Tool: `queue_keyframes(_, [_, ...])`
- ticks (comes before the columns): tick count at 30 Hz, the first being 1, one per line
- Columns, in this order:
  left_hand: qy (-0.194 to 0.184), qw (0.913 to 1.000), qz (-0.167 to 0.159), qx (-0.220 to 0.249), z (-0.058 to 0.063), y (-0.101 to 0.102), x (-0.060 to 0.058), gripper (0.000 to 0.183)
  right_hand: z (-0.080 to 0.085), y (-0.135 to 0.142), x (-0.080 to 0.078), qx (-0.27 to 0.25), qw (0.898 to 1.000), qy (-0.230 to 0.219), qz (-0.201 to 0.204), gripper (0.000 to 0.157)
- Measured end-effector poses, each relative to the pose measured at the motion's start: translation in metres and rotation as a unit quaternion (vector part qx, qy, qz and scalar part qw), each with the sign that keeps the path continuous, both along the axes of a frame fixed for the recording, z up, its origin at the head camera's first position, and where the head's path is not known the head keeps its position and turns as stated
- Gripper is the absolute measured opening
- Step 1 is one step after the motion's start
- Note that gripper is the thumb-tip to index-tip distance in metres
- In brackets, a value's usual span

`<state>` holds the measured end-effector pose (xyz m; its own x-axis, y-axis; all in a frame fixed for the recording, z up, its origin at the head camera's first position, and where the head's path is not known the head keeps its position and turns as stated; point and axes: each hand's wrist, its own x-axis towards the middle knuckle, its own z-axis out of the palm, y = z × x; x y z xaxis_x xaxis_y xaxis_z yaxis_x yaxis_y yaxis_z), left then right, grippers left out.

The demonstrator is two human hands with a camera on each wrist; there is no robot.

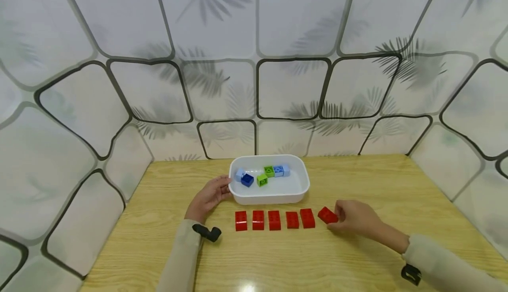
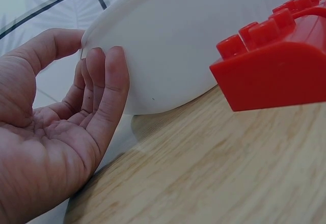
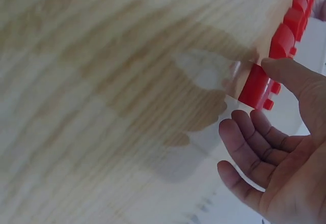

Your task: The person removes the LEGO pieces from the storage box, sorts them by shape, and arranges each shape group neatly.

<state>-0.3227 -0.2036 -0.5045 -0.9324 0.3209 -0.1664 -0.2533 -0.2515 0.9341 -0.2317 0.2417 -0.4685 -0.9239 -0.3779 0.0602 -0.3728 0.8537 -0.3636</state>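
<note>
In the head view, my left hand (image 1: 210, 195) holds the left end of a white plastic tub (image 1: 270, 198). Its thumb is at the rim and its fingers lie against the outer wall, as the left wrist view shows. My right hand (image 1: 355, 218) pinches a red toy building brick (image 1: 327, 215) between thumb and fingers at the right end of a row. This brick sits turned at an angle to the others. Several more red bricks (image 1: 274, 220) stand in line on the table in front of the tub, studs facing away from me in the wrist views.
Inside the tub lie light blue bricks (image 1: 278, 170), a dark blue brick (image 1: 247, 180) and green bricks (image 1: 262, 180). The wooden table (image 1: 254, 256) meets patterned white walls (image 1: 285, 137) at the back and sides.
</note>
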Motion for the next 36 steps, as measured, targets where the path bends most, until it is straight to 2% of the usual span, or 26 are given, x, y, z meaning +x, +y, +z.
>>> queue_keyframes(8, [0.000, 1.0000, -0.002, -0.003, 0.000, 0.000, 0.000, 0.036, -0.006, -0.011, 0.008, 0.015, 0.999, -0.005, -0.048, 0.044])
queue_keyframes(13, [0.003, 1.0000, -0.004, -0.007, 0.000, 0.000, 0.001, 0.040, -0.009, -0.014, 0.010, 0.014, 0.998, -0.001, -0.057, 0.047])
queue_keyframes(22, [0.001, 1.0000, -0.001, -0.003, -0.001, 0.000, 0.000, 0.035, -0.008, -0.009, 0.005, 0.005, 0.999, 0.043, -0.012, 0.045])
queue_keyframes(24, [0.000, 1.0000, -0.003, 0.000, 0.003, 0.000, 0.001, 0.034, -0.007, -0.008, 0.003, 0.006, 0.999, 0.050, -0.001, 0.046])
queue_keyframes(29, [-0.003, 1.0000, -0.007, 0.003, 0.002, 0.000, 0.001, 0.039, -0.008, -0.008, -0.002, 0.010, 0.998, 0.049, 0.026, 0.060])
queue_keyframes(36, [0.001, 1.0000, 0.001, -0.003, -0.002, 0.000, -0.001, 0.037, -0.008, -0.009, -0.002, 0.012, 0.998, 0.048, 0.030, 0.053])
